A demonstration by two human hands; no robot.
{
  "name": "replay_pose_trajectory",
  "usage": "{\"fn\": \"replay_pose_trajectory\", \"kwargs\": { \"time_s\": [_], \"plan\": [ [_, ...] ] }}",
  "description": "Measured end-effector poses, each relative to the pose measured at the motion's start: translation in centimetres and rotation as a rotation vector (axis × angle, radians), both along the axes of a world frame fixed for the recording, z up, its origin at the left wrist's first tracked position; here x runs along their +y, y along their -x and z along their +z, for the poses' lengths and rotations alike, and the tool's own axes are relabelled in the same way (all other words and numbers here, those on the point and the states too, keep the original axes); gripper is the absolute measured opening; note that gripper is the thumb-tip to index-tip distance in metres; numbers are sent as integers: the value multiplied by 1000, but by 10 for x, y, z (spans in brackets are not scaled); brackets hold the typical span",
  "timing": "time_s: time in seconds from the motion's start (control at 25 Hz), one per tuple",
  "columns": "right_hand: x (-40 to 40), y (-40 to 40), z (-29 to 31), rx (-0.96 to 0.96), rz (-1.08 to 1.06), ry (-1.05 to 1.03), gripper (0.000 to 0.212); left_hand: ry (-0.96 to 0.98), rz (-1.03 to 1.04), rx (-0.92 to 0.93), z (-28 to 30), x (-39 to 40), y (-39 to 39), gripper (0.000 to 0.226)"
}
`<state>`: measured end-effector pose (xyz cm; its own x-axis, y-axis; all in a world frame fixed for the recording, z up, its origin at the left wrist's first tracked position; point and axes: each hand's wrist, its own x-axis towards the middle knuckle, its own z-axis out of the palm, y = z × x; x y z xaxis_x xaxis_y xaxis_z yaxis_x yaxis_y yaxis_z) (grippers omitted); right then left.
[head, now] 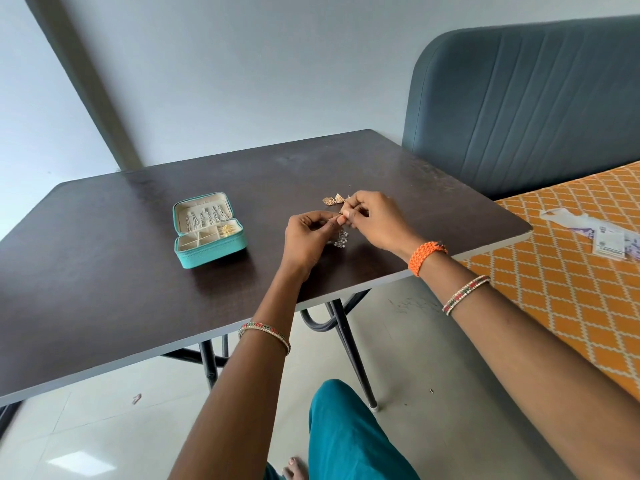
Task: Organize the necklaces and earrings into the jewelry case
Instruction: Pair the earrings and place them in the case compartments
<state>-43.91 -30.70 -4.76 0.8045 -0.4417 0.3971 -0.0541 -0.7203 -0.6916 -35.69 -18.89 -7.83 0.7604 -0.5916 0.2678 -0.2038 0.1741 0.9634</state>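
Observation:
A teal jewelry case (211, 249) lies open on the dark table (104, 258), left of my hands. Several chains hang inside its lid, and a gold piece (227, 230) sits in a tray compartment. My left hand (310, 240) and my right hand (372, 220) meet above the table, both pinching one small piece of jewelry between fingertips. A silvery beaded earring (341, 239) hangs below my left fingers. Gold earrings (333, 199) lie on the table just behind my right hand.
A grey padded headboard (519, 105) stands behind the table's right end. An orange patterned bed cover (554, 289) with paper packets (609, 242) lies to the right. The table's near edge runs diagonally under my forearms.

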Motion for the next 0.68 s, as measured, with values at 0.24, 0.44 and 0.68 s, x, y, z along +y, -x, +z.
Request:
{"fn": "replay_pose_trajectory", "kwargs": {
  "time_s": [0.24,0.44,0.68],
  "plan": [
    [0,-4,0,-25,-21,-210,10,107,39,20,5,4,3,11],
    [2,-3,11,-160,17,-440,18,152,69,0,6,9,7,13],
    [6,0,15,-147,55,-475,16,179,123,36,11,11,12,6]
  ]
}}
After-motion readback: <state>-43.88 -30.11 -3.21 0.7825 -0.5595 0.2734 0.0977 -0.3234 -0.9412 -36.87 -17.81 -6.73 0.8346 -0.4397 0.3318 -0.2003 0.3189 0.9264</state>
